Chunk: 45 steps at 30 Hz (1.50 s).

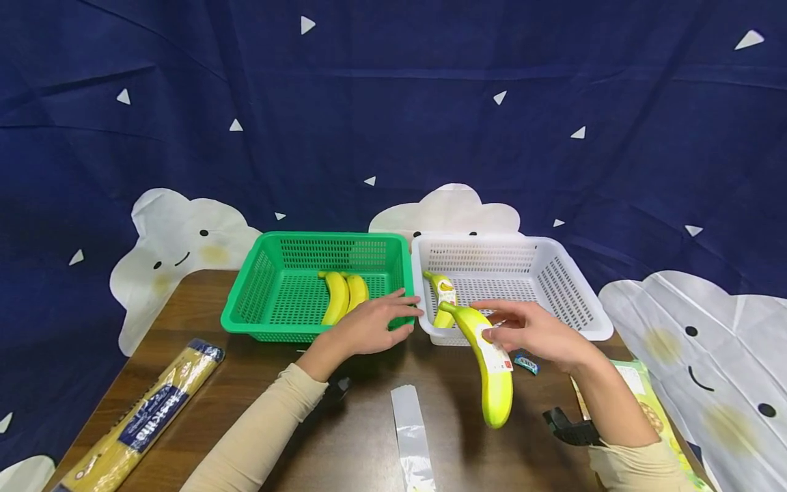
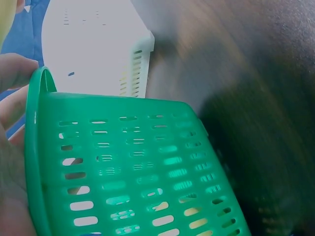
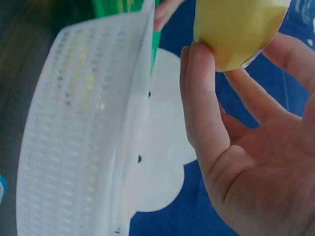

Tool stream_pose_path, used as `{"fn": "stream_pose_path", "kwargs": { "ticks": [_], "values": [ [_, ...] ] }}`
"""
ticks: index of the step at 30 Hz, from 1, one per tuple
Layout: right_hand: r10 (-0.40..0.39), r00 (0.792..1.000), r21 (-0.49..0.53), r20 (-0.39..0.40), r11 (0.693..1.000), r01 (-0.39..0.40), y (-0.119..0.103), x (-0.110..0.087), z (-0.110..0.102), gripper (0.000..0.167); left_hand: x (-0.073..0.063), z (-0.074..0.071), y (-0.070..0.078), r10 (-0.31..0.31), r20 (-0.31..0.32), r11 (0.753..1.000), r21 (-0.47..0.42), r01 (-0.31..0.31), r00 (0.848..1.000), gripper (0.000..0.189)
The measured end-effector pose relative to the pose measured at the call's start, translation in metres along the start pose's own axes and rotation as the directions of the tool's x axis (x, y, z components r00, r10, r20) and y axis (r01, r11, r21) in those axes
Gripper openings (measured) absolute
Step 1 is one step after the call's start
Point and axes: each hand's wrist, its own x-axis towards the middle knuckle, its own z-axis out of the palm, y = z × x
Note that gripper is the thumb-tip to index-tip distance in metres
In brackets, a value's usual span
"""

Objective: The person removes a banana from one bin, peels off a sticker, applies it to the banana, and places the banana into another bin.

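Note:
My right hand (image 1: 536, 333) pinches a yellow banana (image 1: 498, 393) with a white label round its middle, raised in front of the white basket (image 1: 486, 240). In the right wrist view its fingertips and thumb press the sides of the banana (image 3: 236, 37). Inside the white basket, at its left end, lies another labelled banana (image 1: 444, 319). My left hand (image 1: 369, 324) lies over the front right corner of the green basket (image 1: 335, 236), fingers extended towards the white one. Its fingers (image 2: 15, 71) are right at the green rim. Two unlabelled bananas (image 1: 336, 301) lie inside the green basket.
A long pack of spaghetti (image 1: 150, 417) lies on the wooden table (image 1: 344, 430) at left. Near the middle is a silvery flat strip (image 1: 410, 430). A small blue wrapped item (image 1: 526, 364) and a green-yellow bag (image 1: 654, 403) are at right. A dark blue curtain (image 1: 393, 102) hangs behind.

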Motion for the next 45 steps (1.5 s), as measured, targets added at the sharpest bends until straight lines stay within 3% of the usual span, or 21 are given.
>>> {"fn": "stream_pose_path", "kwargs": {
  "ticks": [10,23,32,38,45],
  "values": [
    [0.068,0.998,0.059,-0.004,0.996,-0.068,0.002,0.022,-0.029,0.056,0.001,0.001,0.001,-0.005,-0.010,1.000,0.001,0.005,1.000,0.041],
    [0.191,0.981,-0.007,-0.018,0.982,-0.191,-0.017,0.055,-0.067,0.058,0.000,0.001,0.000,-0.011,-0.016,1.000,-0.014,0.011,1.000,0.039],
    [0.223,0.975,-0.071,-0.008,0.972,-0.223,-0.017,0.086,-0.083,0.061,-0.001,0.001,-0.003,-0.021,-0.019,1.000,-0.022,0.021,1.000,0.038],
    [0.287,0.958,-0.093,0.001,0.954,-0.286,-0.010,0.109,-0.091,0.064,0.000,0.002,-0.003,-0.016,-0.024,0.999,-0.031,0.016,1.000,0.038],
    [0.397,0.918,-0.161,0.008,0.906,-0.391,0.002,0.131,-0.100,0.061,0.001,0.002,-0.002,-0.014,-0.021,1.000,-0.013,0.013,1.000,0.038]
  ]
}}
